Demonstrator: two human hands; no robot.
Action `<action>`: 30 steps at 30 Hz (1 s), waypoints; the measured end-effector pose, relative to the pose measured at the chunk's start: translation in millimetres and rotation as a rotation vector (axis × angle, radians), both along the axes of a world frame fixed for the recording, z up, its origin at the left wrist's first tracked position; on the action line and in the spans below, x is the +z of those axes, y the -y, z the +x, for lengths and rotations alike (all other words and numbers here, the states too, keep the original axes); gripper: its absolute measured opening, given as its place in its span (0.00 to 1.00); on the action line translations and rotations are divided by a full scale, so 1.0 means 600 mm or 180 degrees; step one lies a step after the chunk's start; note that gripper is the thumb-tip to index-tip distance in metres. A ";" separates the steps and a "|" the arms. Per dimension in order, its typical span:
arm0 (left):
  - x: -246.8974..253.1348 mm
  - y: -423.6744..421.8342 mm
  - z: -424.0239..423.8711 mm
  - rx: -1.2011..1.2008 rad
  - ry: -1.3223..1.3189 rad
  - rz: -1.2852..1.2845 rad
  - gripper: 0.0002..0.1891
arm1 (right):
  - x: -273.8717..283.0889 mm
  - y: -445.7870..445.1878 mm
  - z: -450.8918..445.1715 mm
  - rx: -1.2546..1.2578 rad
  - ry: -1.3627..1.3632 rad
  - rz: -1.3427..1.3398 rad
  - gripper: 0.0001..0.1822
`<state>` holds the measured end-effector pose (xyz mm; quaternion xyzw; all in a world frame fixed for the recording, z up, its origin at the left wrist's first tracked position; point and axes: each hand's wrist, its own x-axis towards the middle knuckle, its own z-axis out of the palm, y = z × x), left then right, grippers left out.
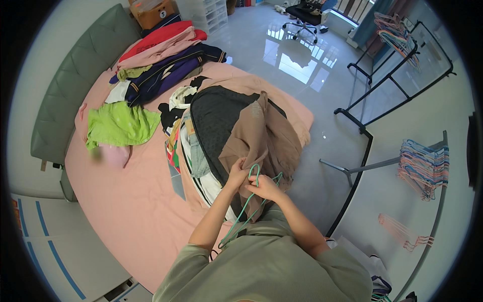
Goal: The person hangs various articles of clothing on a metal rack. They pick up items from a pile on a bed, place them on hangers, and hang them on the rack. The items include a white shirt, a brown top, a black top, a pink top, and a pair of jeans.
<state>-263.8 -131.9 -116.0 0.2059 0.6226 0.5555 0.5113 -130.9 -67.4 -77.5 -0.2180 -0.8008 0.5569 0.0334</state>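
Observation:
Bunched brown fabric is pinched in my left hand [237, 174], at the near side of a brown garment [260, 132] that bears small writing. Close beside it, my right hand [266, 187] grips a green clothes hanger [241, 216] near its hook, which points up between the hands. The hanger's wide part slants down toward my body; some of it is hidden by the right hand. The garment lies partly over a black quilted lid or panel [213, 115]. Under that panel's left edge are folded clothes, among them light-blue denim [199, 162].
A pink-sheeted bed [143, 211] holds a lime-green garment [122, 122] and a clothes pile [162, 56]. On the right, a grey stand [381, 163] carries blue and pink hangers [422, 166]. A black-framed rack [392, 75] with more hangers and an office chair [305, 17] are farther off.

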 end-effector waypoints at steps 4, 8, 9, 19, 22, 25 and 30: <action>-0.007 0.025 -0.012 0.0224 0.0457 0.0276 0.16 | -0.034 -0.006 0.015 -0.0656 -0.0198 -0.0370 0.14; 0.034 0.043 -0.024 0.0446 0.0781 0.0482 0.16 | -0.103 -0.041 0.051 -0.1362 0.0000 -0.0477 0.23; 0.044 0.046 -0.025 0.0421 0.0809 0.0565 0.16 | -0.112 -0.046 0.054 -0.1505 -0.0005 -0.0592 0.24; 0.118 0.058 0.001 -0.0193 0.0954 0.0759 0.18 | -0.170 -0.062 0.031 -0.2720 0.0143 -0.2306 0.36; 0.127 0.065 0.007 -0.0499 0.0821 0.0728 0.17 | -0.131 -0.068 0.035 -0.2769 -0.0047 -0.2029 0.27; 0.134 0.073 0.014 -0.0729 0.0786 0.0718 0.16 | -0.149 -0.082 0.058 -0.2344 -0.0348 -0.1474 0.15; 0.148 0.078 0.033 -0.0695 0.1048 0.0530 0.13 | -0.153 -0.111 0.108 -0.2914 -0.0859 -0.0385 0.09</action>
